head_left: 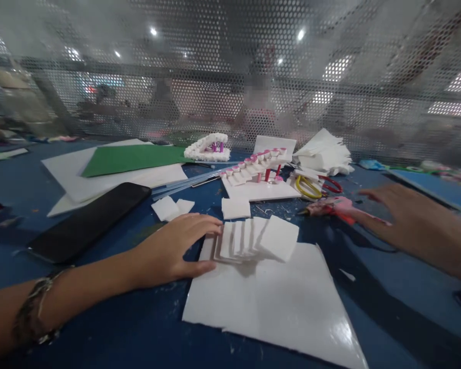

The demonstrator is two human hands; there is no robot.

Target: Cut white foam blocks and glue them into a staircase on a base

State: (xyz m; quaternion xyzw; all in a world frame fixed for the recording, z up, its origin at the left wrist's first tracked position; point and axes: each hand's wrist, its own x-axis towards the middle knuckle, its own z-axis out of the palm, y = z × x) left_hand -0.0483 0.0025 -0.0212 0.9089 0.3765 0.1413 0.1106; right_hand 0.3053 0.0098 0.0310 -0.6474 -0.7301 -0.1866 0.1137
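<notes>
My left hand (176,247) rests by the left edge of a white foam board (276,307), thumb and fingers apart. Its fingertips meet the low end of a small staircase of overlapping white squares (249,238) standing on that board; whether they press on it I cannot tell. The square at the right end sits highest and tilts. On the right, my slightly blurred right hand (415,218) is spread beside a pink glue gun (336,206), its thumb close to the handle. The gun lies with its nozzle pointing left. Loose white squares (236,208) lie behind the staircase.
A black phone (92,220) lies left, before green card (134,160) and white sheets. Behind stand a pink-and-white stair model (261,169) and a white arched model (207,148). Clear glue sticks (192,179), yellow-handled scissors (307,188) and a perforated metal screen (223,66) are also there.
</notes>
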